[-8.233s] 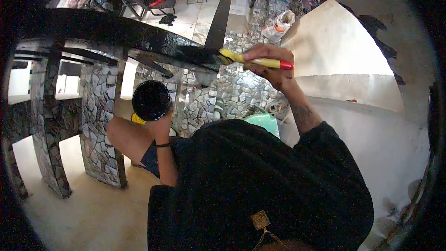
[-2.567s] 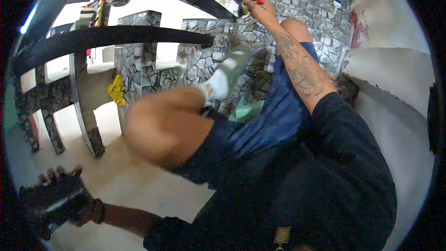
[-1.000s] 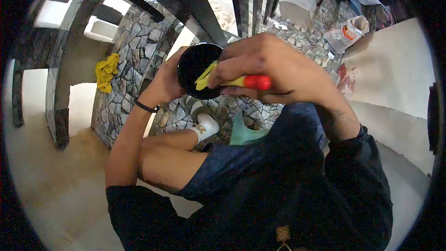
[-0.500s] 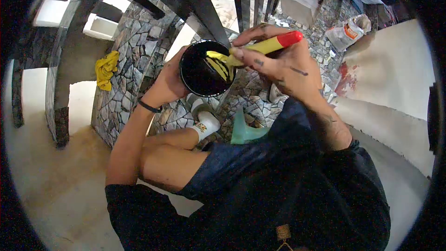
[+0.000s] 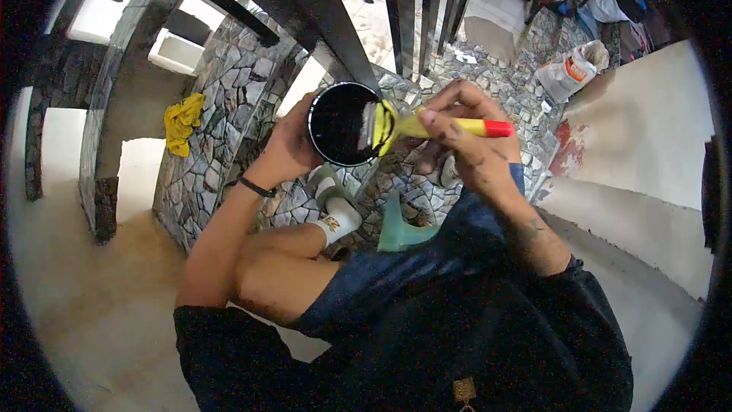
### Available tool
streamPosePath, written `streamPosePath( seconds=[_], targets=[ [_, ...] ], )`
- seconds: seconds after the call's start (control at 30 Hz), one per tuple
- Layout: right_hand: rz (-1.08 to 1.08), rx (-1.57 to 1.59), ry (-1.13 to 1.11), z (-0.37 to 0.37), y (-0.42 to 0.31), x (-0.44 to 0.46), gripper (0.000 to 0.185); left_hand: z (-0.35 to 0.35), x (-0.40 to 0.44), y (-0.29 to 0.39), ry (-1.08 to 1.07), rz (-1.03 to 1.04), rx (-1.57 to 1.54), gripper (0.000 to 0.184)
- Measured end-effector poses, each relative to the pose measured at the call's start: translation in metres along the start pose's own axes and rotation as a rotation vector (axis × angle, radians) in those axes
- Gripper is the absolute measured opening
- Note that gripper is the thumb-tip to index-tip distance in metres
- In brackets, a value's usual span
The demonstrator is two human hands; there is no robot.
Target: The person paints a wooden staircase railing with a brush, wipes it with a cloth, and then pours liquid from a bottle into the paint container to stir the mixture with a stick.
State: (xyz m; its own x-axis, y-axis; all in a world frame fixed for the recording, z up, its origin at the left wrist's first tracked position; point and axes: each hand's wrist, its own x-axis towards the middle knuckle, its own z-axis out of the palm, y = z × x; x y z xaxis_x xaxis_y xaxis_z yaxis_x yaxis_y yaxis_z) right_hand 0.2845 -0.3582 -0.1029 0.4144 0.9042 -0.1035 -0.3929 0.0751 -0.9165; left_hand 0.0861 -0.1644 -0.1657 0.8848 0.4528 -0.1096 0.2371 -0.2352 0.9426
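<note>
My left hand (image 5: 293, 141) is wrapped round the side of a round can of black paint (image 5: 335, 126), its open top facing me. Between the fingers and thumb of my right hand (image 5: 476, 149) is a paintbrush (image 5: 467, 127) with a yellow handle and a red end. The brush head, yellow and smeared with black, lies across the can's right rim, its bristle tips over the paint. Dark smudges mark my right hand.
Dark metal bars (image 5: 328, 23) rise just beyond the can. A yellow cloth (image 5: 183, 123) lies on the stone-patterned floor to the left. A white sack (image 5: 573, 70) stands at the right by a pale wall (image 5: 640, 122). Near my legs is a pale green plastic piece (image 5: 404, 227).
The brush has shifted right, from inside the can to its right rim, and its handle is now nearly level. My right hand has lowered; the can appears slightly further right and lower.
</note>
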Motion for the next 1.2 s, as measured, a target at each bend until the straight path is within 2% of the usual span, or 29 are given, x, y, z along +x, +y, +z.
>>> streamPosePath(
  seconds=[0.03, 0.07, 0.13, 0.2, 0.23, 0.3, 0.33, 0.4, 0.47, 0.5, 0.53, 0.6, 0.63, 0.67, 0.73, 0.77, 0.87, 0.93, 0.97, 1.03, 1.1, 1.17, 1.2],
  targets=[
    [0.009, 0.01, -0.016, 0.006, 0.0, 0.001, 0.021, 0.002, -0.001, 0.0, -0.001, 0.066, 0.085, 0.088],
    [0.059, -0.028, -0.01, 0.01, -0.001, 0.002, 0.019, -0.003, 0.002, -0.005, -0.036, 0.205, 0.418, 0.093],
    [0.032, 0.063, -0.007, 0.021, -0.012, 0.0, 0.016, -0.004, -0.002, -0.033, -0.059, 0.078, 0.225, 0.096],
    [-0.19, -0.141, -0.08, 0.014, -0.012, -0.001, 0.015, -0.005, -0.001, -0.015, -0.06, 0.09, 0.25, 0.097],
    [-0.28, -0.298, -0.191, 0.007, -0.016, 0.001, 0.015, -0.006, -0.001, -0.007, -0.058, 0.095, 0.263, 0.097],
    [-0.511, -0.574, -0.384, -0.007, -0.024, 0.005, 0.015, -0.006, -0.001, -0.015, -0.088, 0.044, -0.045, 0.092],
    [-0.714, -0.755, -0.538, -0.012, -0.025, 0.011, 0.018, -0.007, -0.001, -0.018, -0.09, 0.12, -0.009, 0.088],
    [-0.632, -0.907, -0.692, -0.002, -0.04, 0.011, 0.022, -0.006, -0.002, -0.016, -0.037, 0.207, 0.082, 0.081],
    [-0.525, -1.034, -0.852, 0.002, -0.032, 0.014, 0.028, -0.002, -0.007, -0.007, -0.089, 0.106, -0.162, 0.08],
    [-0.452, -1.093, -0.842, 0.01, -0.043, 0.012, 0.027, -0.005, -0.003, -0.01, -0.123, 0.183, 0.181, 0.081],
    [-0.47, -1.12, -0.811, 0.012, -0.048, 0.01, 0.027, -0.007, -0.003, -0.014, -0.156, 0.2, 0.259, 0.083],
    [-0.503, -1.174, -0.748, 0.014, -0.056, 0.006, 0.03, -0.008, -0.005, -0.014, -0.145, 0.192, 0.274, 0.084],
    [-0.441, -1.163, -0.679, 0.014, -0.059, 0.001, 0.031, -0.009, -0.006, -0.013, -0.161, 0.141, 0.104, 0.084],
    [-0.379, -1.149, -0.61, 0.012, -0.061, -0.003, 0.032, -0.011, -0.006, -0.009, -0.152, 0.186, 0.161, 0.084],
    [-0.262, -1.357, -0.639, -0.001, -0.07, -0.014, 0.03, -0.015, -0.006, 0.002, -0.13, 0.271, 0.274, 0.083],
    [-0.376, -1.334, -0.684, -0.007, -0.069, -0.017, 0.029, -0.014, -0.004, 0.006, -0.126, 0.241, 0.217, 0.082],
    [-0.347, -1.262, -0.832, -0.009, -0.066, -0.013, 0.038, -0.017, -0.008, 0.009, -0.1, 0.197, 0.353, 0.08],
    [-0.32, -1.142, -0.871, 0.002, -0.055, 0.002, 0.044, -0.014, -0.006, 0.018, -0.148, 0.195, 0.276, 0.08],
    [-0.431, -1.22, -0.961, 0.01, -0.064, 0.007, 0.034, -0.013, -0.006, 0.022, -0.172, 0.196, 0.239, 0.08],
    [-0.433, -1.229, -0.927, 0.017, -0.074, 0.006, 0.033, -0.006, 0.002, -0.018, -0.222, 0.09, -0.119, 0.083],
    [-0.457, -1.223, -0.87, 0.017, -0.081, 0.002, 0.036, -0.004, -0.002, 0.007, -0.215, 0.105, 0.021, 0.089],
    [-0.442, -1.311, -0.783, 0.003, -0.079, -0.006, 0.037, -0.011, 0.0, -0.017, -0.207, 0.065, 0.055, 0.092],
    [-0.507, -1.373, -0.776, -0.003, -0.079, -0.008, 0.038, -0.01, 0.001, -0.023, -0.201, 0.052, -0.026, 0.092]
  ],
)
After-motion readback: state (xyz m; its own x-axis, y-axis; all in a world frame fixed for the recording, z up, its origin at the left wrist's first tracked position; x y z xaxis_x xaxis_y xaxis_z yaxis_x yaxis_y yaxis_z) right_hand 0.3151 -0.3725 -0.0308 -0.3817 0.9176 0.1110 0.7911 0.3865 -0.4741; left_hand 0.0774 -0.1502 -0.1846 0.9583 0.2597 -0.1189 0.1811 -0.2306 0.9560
